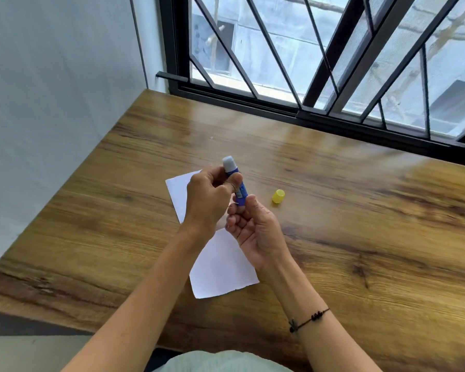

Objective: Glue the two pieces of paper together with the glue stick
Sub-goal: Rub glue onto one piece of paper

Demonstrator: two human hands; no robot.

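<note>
I hold a blue glue stick (239, 193) upright and tilted above the table, its white glue tip exposed at the top. My left hand (210, 197) grips its upper body. My right hand (255, 226) pinches its bottom end with thumb and fingers. The yellow cap (278, 196) lies on the wooden table (360, 216) just right of my hands. One white paper piece (179, 193) lies under my left hand, partly hidden. A second white piece (220, 267) lies nearer to me, between my forearms.
A barred window (320, 63) runs along the table's far edge. A pale wall (51, 103) stands at the left. The table's left edge slants toward me, and its near edge sits just above my lap.
</note>
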